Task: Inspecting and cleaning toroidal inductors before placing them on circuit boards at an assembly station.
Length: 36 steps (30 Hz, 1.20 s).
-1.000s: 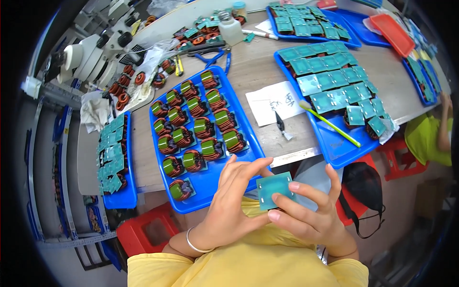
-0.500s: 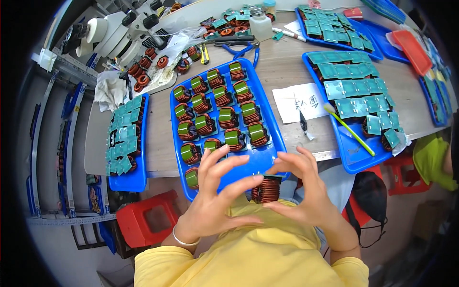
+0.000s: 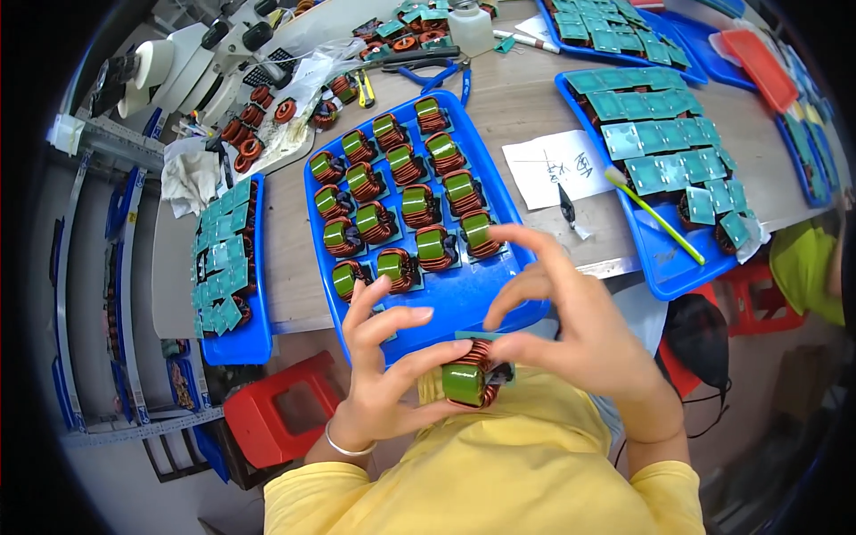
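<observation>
In front of my yellow shirt, a wire-wound toroid coil (image 3: 465, 383) with a green core band and copper windings is held tilted, a small green circuit board on its far side. My left hand (image 3: 382, 379) pinches it between thumb and index finger, the other fingers spread. The thumb of my right hand (image 3: 584, 334) presses at the coil's upper right; its index finger stretches over the blue tray (image 3: 455, 308). In that tray stand rows of similar coils (image 3: 419, 207), green bands up. My left fingers hide part of the tray's near left corner.
More blue trays, with circuit boards facing up, lie at left (image 3: 259, 330) and right (image 3: 664, 278); a yellow-green brush (image 3: 660, 218) rests on the right one. A paper sheet (image 3: 535, 183), pliers (image 3: 428, 76), a bottle (image 3: 471, 34) and a microscope (image 3: 192, 62) share the table. Red stools (image 3: 259, 406) stand below.
The coil has been turned so its green band faces me, and moved slightly left and down. My right index finger has straightened out over the tray. The view has shifted slightly.
</observation>
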Each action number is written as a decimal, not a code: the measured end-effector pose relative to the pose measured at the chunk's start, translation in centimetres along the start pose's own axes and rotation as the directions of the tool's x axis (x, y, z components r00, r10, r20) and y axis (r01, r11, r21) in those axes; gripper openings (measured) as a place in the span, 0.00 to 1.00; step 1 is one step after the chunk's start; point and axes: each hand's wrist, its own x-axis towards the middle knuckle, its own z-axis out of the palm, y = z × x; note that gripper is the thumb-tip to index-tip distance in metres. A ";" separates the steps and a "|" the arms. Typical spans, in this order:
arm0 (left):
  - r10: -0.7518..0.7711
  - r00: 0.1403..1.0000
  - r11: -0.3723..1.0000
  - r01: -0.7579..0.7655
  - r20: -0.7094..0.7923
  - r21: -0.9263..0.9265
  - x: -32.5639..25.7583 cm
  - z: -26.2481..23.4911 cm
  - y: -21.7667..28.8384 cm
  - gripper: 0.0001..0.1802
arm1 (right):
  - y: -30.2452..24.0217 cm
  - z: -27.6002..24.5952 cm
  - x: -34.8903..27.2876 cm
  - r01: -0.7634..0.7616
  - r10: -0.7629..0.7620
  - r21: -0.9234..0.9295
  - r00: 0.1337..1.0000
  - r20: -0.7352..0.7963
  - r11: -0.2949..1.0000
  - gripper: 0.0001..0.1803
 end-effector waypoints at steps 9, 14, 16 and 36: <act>-0.114 0.987 0.964 0.083 -0.114 -0.253 -0.2 0.8 -0.5 0.31 | 2.7 -1.4 -1.6 0.012 0.035 0.294 0.987 -0.154 0.956 0.31; -0.125 0.984 0.954 0.085 -0.125 -0.287 -0.3 0.7 -0.8 0.33 | 3.4 -0.7 -2.2 0.236 -0.226 0.165 0.971 -0.075 0.958 0.38; -0.117 0.984 0.950 0.071 -0.134 -0.303 -0.4 0.7 -0.8 0.34 | 2.6 -0.4 -2.2 0.268 -0.264 0.082 0.963 -0.052 0.960 0.38; -0.276 0.958 0.894 0.225 0.080 0.388 -1.2 -0.3 -3.2 0.28 | 5.0 -0.8 -3.8 0.150 -0.143 0.025 0.976 -0.165 0.988 0.29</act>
